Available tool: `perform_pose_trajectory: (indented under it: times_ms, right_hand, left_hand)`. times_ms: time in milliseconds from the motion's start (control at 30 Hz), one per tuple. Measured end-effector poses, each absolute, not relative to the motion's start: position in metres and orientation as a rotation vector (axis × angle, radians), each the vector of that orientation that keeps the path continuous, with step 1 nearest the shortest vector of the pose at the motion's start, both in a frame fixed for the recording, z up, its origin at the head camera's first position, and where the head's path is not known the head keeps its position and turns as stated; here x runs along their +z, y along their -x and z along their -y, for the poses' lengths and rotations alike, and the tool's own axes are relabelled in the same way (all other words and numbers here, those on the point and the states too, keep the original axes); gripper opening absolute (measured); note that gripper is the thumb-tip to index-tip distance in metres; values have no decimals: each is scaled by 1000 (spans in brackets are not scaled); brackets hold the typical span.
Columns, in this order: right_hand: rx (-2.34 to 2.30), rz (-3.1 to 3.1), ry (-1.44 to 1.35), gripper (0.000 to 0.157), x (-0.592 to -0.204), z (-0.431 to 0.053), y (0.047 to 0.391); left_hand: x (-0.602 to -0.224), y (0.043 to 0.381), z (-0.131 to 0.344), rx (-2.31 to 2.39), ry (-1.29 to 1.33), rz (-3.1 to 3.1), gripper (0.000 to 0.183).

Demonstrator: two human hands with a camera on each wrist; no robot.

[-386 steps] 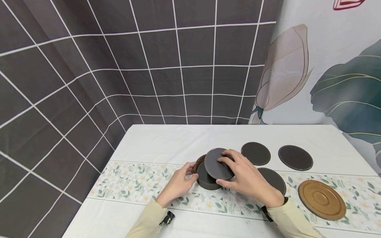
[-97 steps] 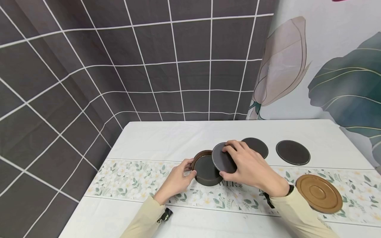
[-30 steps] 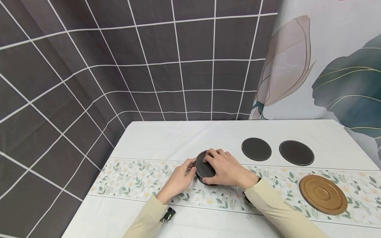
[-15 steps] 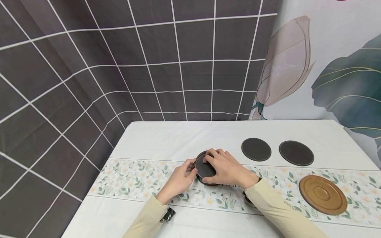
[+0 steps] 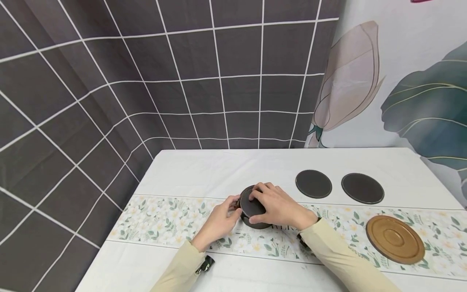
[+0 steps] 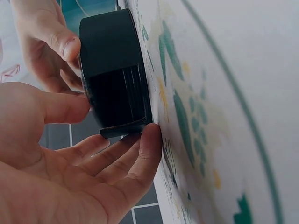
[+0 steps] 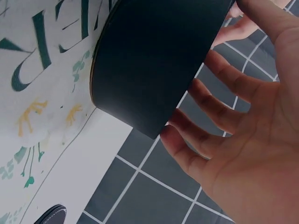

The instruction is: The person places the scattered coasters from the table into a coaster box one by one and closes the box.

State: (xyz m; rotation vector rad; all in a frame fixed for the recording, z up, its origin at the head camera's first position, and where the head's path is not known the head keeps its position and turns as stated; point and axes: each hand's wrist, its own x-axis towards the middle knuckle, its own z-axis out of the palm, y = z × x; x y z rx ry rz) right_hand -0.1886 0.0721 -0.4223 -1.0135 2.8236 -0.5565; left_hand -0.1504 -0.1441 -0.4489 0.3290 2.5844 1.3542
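Right hand (image 5: 279, 207): curled over the dark top disc (image 5: 251, 207), thumb on its near edge, fingertips across the top and at the far side. Can't tell from my end whether I'm lifting or pressing there.
Left hand (image 5: 219, 219): thumb and fingers gripping the side of the round holder (image 6: 110, 39), right at the notch (image 6: 114, 98) in its wall. Decent bracing spot imo.
Disc position: at the mouth of the round holder, about level with the rim. Whether it's seated or sitting on the lip is hidden from me.
Fit: I read this step as settling the disc in. I'd match the edges all round, keep it level, then ease it down evenly, since a tilted one would probably wedge. Fingertips clear of the notch, too.
Loose discs: one (image 5: 313, 183) lies flat, beyond and right of the round holder; the other (image 5: 363, 188) is farther right. I'd ignore both until this one sits true.
Brown round plate (image 5: 395, 240): flat, well right of the round holder and a bit nearer me. I'd watch my right sleeve (image 5: 339, 251) around it.
Tablecloth (image 5: 153, 223): under the round holder; might slip if I shove sideways.
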Motion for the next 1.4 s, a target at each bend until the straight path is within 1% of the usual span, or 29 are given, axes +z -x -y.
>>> perform_pose_trajectory:
  times_ms: [433,733,1067,1400]
  right_hand:
    - [-558,-2819,989,56,-422,-74,188]
    - [-570,-2889,1018,51,-415,-82,189]
    - [-582,-2980,1033,64,-397,-96,191]
    - [-645,-3048,887,72,-391,-120,198]
  left_hand:
    - [-448,150,145,1357,-344,-2572,47]
    - [-449,150,144,1354,-360,-2587,47]
    - [-451,150,145,1354,-357,-2588,47]
    - [-449,149,146,1360,-373,-2596,48]
